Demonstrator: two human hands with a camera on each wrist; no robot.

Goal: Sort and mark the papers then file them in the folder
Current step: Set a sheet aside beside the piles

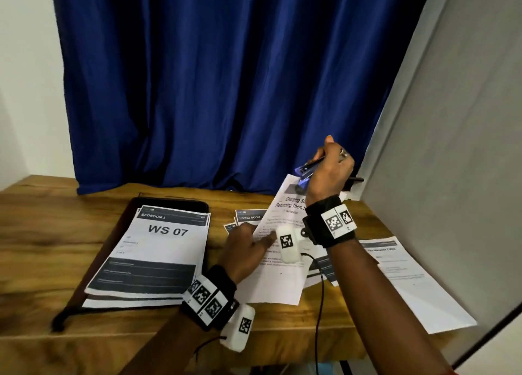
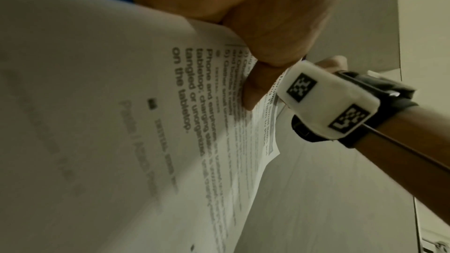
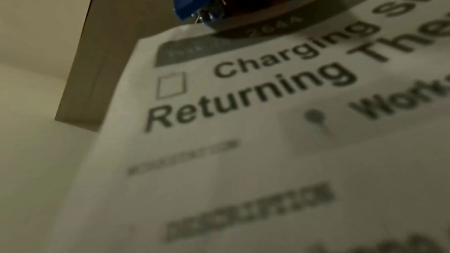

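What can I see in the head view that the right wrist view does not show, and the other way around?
Only the head view shows the left hand holding the sheet's left edge, the WS 07 stack on the dark folder, the LIVING ROOM sheets and the wooden table. Only the right wrist view shows the empty checkbox beside the title and a metal staple tip at the stapler's mouth. Both show the blue stapler in the right hand at the top corner of the Charging sheet.

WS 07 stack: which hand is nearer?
Left. The left hand pinches the Charging sheet just right of the WS 07 stack; the right hand grips the stapler farther right.
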